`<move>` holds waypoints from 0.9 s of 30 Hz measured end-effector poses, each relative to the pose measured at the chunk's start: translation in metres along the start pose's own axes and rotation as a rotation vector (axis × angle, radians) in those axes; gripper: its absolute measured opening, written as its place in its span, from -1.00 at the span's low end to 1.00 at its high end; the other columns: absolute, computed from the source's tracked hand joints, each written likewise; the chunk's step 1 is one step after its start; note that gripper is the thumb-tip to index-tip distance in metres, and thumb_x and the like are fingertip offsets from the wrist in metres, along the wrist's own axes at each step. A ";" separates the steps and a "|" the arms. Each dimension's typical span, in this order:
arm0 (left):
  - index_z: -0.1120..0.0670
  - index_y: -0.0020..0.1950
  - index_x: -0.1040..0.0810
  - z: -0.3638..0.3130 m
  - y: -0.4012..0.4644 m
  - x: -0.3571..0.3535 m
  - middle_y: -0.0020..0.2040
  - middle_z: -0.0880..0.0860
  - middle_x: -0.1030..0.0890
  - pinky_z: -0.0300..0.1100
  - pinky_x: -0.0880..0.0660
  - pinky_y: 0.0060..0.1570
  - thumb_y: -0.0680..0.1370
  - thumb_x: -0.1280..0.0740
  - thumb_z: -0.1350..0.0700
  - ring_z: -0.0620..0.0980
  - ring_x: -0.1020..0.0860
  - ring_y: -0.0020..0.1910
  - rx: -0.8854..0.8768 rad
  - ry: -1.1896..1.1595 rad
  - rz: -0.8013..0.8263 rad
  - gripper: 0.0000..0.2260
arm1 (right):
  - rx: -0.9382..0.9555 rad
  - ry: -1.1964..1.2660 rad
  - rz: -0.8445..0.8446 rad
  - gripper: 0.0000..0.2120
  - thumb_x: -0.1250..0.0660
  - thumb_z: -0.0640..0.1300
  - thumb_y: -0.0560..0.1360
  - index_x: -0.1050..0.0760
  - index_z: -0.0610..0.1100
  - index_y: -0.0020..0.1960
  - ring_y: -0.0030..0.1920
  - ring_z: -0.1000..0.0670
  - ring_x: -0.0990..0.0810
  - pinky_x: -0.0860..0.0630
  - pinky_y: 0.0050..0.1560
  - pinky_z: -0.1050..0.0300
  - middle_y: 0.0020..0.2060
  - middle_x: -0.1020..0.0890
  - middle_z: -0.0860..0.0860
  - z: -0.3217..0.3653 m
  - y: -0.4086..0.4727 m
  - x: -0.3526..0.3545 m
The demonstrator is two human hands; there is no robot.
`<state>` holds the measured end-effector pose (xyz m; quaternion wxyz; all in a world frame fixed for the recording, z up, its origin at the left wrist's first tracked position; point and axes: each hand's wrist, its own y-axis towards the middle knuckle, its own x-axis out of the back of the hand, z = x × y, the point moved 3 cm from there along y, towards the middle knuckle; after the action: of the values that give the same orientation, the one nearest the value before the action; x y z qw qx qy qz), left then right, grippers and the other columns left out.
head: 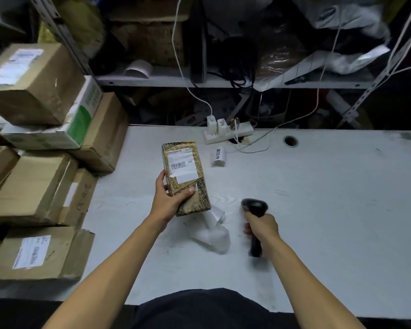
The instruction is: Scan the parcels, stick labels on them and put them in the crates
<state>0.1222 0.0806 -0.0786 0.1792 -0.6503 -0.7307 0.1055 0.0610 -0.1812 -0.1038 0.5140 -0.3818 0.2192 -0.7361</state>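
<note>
In the head view, the left hand (pixel 170 200) is gripping a small brown parcel (pixel 186 178) by its near end, thumb lying across the top face and fingers wrapping underneath, holding it up above the white table (pixel 330 198) left of centre with the barcode label (pixel 182 166) facing upward. The right hand (pixel 261 227) is closing around the handle of a black scanner (pixel 254 207), whose head is pointing toward the parcel from the near right; this hand is looking blurred, so it is probably moving. The parcel is looking light enough for one hand, fairly stiff like a taped carton, and its glossy tape is likely making it a little slippery, so gripping the long edges clear of the barcode seems the sensible hold. Loose white backing paper (pixel 214 231) is lying on the table between the two forearms. A small label roll (pixel 218 156) is standing farther back, near a power strip (pixel 228 132). Stacked cardboard boxes (pixel 33 143) are crowding the left side. No crate is showing here.
</note>
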 end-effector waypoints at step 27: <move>-0.19 0.58 -0.12 0.024 -0.004 0.044 0.42 0.02 -0.47 0.10 -0.54 0.26 0.24 -0.65 -0.11 0.00 -0.55 0.26 0.035 0.029 -0.131 0.04 | 0.369 -0.068 0.516 -0.81 -0.37 -0.16 0.51 -0.53 -0.23 -0.23 -0.49 -0.02 -0.49 -0.46 -0.39 0.16 -0.45 -0.56 -0.10 0.127 -0.114 -0.052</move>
<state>0.1047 0.1249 -0.0932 0.2077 -0.5992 -0.7671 0.0969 0.1028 -0.0812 0.0382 0.7514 -0.2382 0.1541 -0.5957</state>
